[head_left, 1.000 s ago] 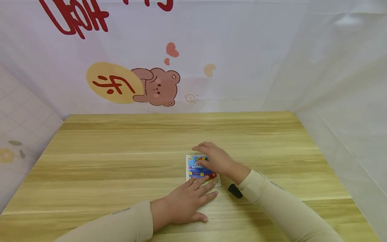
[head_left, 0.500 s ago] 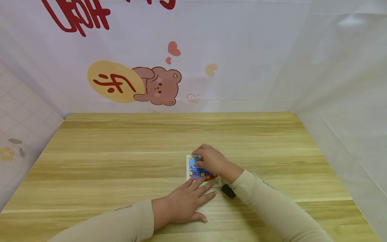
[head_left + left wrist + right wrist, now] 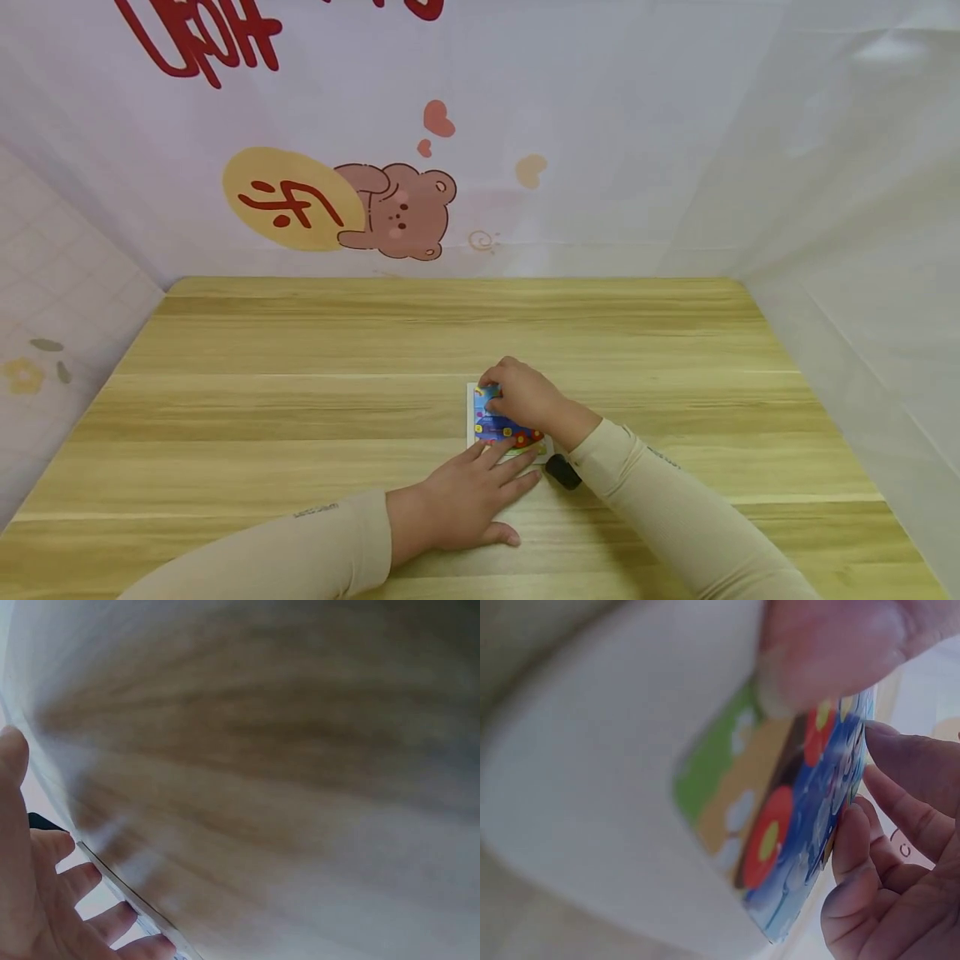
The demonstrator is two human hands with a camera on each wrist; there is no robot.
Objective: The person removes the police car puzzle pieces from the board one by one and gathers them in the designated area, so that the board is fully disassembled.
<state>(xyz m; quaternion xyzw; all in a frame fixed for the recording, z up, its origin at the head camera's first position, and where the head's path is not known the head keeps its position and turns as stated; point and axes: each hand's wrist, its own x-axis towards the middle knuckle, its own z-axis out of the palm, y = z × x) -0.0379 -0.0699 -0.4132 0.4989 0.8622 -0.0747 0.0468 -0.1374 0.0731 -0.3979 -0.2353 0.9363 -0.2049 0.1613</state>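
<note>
A small white-bordered puzzle board (image 3: 470, 417) with a blue car picture lies on the wooden table. The left hand (image 3: 465, 497) rests with spread, straight fingers on its near edge; in the left wrist view those fingers (image 3: 112, 922) reach the board's edge (image 3: 142, 904). The right hand (image 3: 528, 402) is over the board's far right part, its thumb and fingers bent onto the picture. In the right wrist view, the right hand (image 3: 907, 855) touches the picture (image 3: 780, 817) with thumb and fingertips; whether it pinches a piece is hidden.
A black object (image 3: 562, 472) is beside the board, by the right wrist. The wooden table (image 3: 262, 417) extends around both arms. A white backdrop (image 3: 600, 125) with a printed bear (image 3: 408, 212) rises behind the table, and pale sheets hang at both sides.
The right hand's fingers have drawn in and bent onto the board's far part, and its forearm has shifted slightly left. The left hand stays on the near edge. The head view has shifted slightly.
</note>
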